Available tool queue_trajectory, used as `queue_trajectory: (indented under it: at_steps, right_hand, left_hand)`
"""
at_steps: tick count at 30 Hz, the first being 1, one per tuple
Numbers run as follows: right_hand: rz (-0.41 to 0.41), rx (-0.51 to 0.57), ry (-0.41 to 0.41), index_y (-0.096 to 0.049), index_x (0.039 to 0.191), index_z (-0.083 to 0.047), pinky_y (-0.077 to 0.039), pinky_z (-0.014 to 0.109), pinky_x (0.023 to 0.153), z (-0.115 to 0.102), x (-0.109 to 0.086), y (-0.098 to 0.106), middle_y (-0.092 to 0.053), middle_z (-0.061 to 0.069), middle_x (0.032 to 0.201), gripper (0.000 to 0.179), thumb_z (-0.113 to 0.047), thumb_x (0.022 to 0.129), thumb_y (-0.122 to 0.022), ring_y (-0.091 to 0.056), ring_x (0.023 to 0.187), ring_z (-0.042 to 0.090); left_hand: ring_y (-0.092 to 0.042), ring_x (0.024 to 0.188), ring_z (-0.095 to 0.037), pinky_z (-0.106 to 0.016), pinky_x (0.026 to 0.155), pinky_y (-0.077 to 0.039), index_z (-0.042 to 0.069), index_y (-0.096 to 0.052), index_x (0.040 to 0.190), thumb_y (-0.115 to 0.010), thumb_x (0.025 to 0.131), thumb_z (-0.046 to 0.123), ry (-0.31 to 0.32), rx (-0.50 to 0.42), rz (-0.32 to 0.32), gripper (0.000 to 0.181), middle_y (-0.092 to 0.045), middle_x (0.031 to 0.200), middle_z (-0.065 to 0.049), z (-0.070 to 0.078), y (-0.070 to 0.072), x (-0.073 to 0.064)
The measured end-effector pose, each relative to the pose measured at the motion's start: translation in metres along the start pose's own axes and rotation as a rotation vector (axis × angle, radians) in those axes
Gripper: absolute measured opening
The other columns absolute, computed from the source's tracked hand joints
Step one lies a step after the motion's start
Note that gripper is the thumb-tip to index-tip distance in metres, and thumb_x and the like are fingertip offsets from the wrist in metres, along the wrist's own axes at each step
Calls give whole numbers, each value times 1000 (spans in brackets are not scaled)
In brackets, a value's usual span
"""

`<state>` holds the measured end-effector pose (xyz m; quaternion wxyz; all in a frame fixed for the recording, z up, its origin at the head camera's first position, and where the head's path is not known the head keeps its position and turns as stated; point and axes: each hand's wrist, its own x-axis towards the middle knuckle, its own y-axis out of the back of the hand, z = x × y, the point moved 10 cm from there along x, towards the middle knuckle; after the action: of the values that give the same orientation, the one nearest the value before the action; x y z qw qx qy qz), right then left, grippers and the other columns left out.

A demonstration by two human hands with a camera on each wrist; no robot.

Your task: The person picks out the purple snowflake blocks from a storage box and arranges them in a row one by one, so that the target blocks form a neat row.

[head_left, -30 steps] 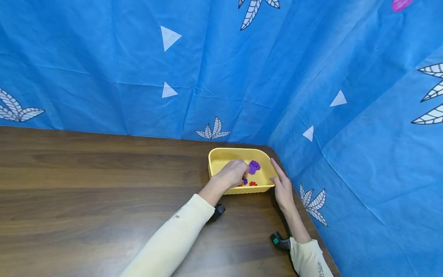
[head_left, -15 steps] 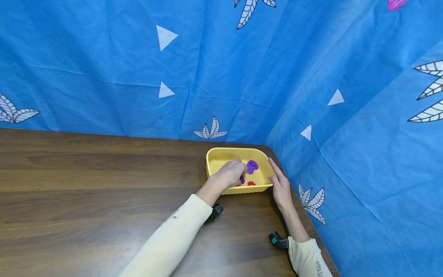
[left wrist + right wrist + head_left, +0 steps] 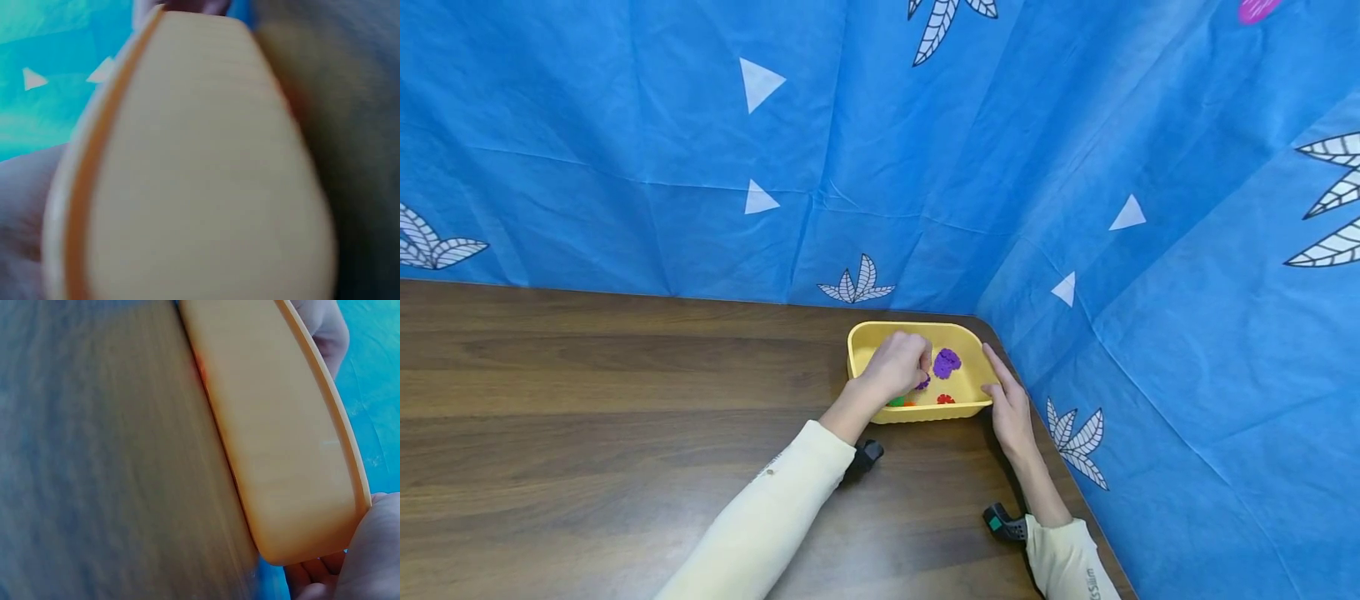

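Observation:
A shallow yellow plastic bin stands at the table's far right corner. My left hand reaches into it with curled fingers, pinching a small purple toothed disc at the fingertips. Beyond that hand lie several purple toothed pieces in a clump. A red piece, a green piece and a bit of orange show along the near wall, which hides part of them. With my right hand I grip the bin's right end, thumb at the rim. The bin's outer wall fills much of the right wrist view.
The brown wooden table stretches out to the left. Behind it and along its right side hangs a blue cloth printed with leaves and triangles, close to the bin. A black wrist camera sits on my right wrist.
My left hand has risen slightly and shifted left inside the bin, the purple disc moving with it. The green piece has come into sight. My right hand keeps its grip on the bin.

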<state>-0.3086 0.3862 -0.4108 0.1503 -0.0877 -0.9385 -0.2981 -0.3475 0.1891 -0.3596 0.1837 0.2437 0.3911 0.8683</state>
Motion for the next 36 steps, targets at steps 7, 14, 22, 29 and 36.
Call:
queue_trajectory:
  at_steps: [7, 14, 22, 29, 36]
  right_hand:
    - [-4, -12, 11, -42, 162, -25, -27, 22, 124, -2, 2, 1, -40, 0, 168, 62, 0, 105, -43, -34, 157, 24]
    - [-12, -11, 5, -40, 163, -25, -26, 52, 127, -1, 3, 1, -39, 1, 169, 61, -2, 106, -41, -32, 158, 25]
    - [-18, -7, -15, -38, 164, -20, -23, 53, 128, 1, 1, 0, -35, 5, 171, 60, 0, 107, -39, -29, 160, 29]
    - [-33, -16, -60, -37, 164, -14, -22, 56, 128, 1, 2, -1, -33, 9, 172, 60, 2, 106, -38, -27, 160, 33]
    - [-29, -13, -57, -37, 164, -22, -21, 53, 130, 5, -2, -3, -33, 3, 172, 58, -5, 108, -38, -26, 161, 29]
  left_hand:
    - [-61, 79, -18, -28, 67, -50, 12, -69, 81, -81, 92, 5, 92, -89, 104, 17, -66, 77, 0, -17, 50, -6]
    - [-62, 81, -22, -33, 72, -51, 9, -70, 84, -78, 91, 3, 153, -126, 200, 13, -68, 79, -5, -45, 99, -21]
    - [-66, 72, -24, -29, 63, -51, 6, -72, 85, -79, 91, 4, 258, -216, 180, 10, -70, 77, -7, -93, 123, -40]
    - [-66, 60, -21, -29, 56, -56, -3, -72, 89, -77, 91, -1, 413, -464, 37, 5, -69, 72, -10, -143, 103, -56]
    - [-67, 52, -13, -32, 58, -63, -7, -69, 88, -73, 91, -9, 592, -515, -22, 5, -71, 71, -15, -175, 75, -68]
